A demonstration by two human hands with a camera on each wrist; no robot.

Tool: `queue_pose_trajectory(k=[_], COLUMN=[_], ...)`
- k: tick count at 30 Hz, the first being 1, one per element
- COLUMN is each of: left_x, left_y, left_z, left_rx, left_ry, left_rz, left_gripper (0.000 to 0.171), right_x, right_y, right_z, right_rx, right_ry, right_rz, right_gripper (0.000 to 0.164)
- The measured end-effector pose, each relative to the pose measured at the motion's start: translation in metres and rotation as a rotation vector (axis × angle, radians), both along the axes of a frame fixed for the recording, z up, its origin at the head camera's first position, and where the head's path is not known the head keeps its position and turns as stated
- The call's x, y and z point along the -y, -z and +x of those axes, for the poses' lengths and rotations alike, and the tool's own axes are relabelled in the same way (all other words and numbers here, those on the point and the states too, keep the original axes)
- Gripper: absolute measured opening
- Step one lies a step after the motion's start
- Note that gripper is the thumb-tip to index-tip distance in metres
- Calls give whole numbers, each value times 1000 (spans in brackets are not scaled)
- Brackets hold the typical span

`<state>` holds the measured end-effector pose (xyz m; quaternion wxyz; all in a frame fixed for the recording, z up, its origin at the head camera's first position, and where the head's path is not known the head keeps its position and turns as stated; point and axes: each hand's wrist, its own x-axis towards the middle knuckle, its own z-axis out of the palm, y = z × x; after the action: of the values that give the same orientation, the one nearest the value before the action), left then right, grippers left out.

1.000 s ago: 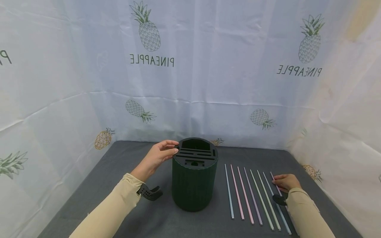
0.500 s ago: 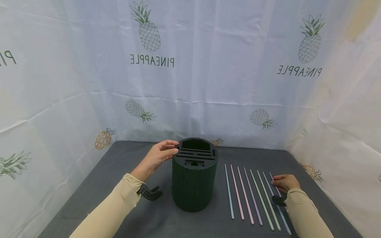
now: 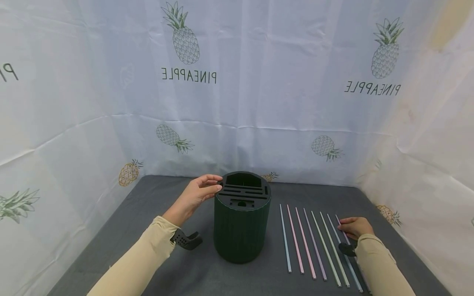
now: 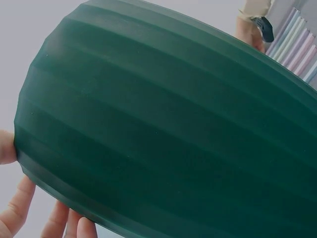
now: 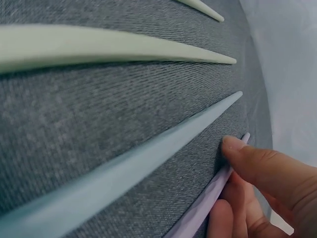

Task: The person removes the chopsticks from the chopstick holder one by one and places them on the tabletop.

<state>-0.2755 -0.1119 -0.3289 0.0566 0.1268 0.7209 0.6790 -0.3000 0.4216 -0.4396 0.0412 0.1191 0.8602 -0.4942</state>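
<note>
My left hand [image 3: 196, 195] touches the upper left side of a dark green ribbed knife and utensil holder [image 3: 240, 230], its fingertips right at the rim. The holder stands upright, with slots and a larger opening in its black top [image 3: 242, 192]. In the left wrist view, the thumb [image 4: 7, 147] and several fingertips meet the holder's edge. At the right, my right hand [image 3: 357, 227] pinches a purple chopstick [image 5: 200, 208] near its thin end, between thumb and fingers. A blue chopstick [image 5: 148, 168] lies beside it. My right forearm hides the purple chopstick's thick end.
Several more chopsticks lie in a spaced row between holder and right hand, among them a pink one [image 3: 295, 238], a purple one [image 3: 314, 242] and a green one [image 3: 326, 248]. A dark grey cloth [image 3: 159, 263] covers the table. White pineapple-print curtains [image 3: 240, 94] enclose it.
The thin end of the purple chopstick in my right hand has shifted very slightly to the left and nearer. My left hand and the holder stay where they were.
</note>
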Motion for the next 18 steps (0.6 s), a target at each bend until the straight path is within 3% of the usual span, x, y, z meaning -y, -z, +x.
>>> queue_pose_trajectory(k=[9, 14, 18], left_x=[-1, 4, 13], left_y=[0, -3, -10], left_z=[-3, -2, -2], left_rx=[2, -21, -88], left_ry=[4, 28, 62], left_rz=[-8, -65, -149], left_gripper=[41, 42, 43], right_x=[2, 12, 34], right_y=[-16, -38, -62], right_z=[2, -5, -12], right_rx=[31, -25, -133], right_ry=[-17, -51, -134], right_rz=[-67, -54, -29], right_gripper=[35, 46, 59])
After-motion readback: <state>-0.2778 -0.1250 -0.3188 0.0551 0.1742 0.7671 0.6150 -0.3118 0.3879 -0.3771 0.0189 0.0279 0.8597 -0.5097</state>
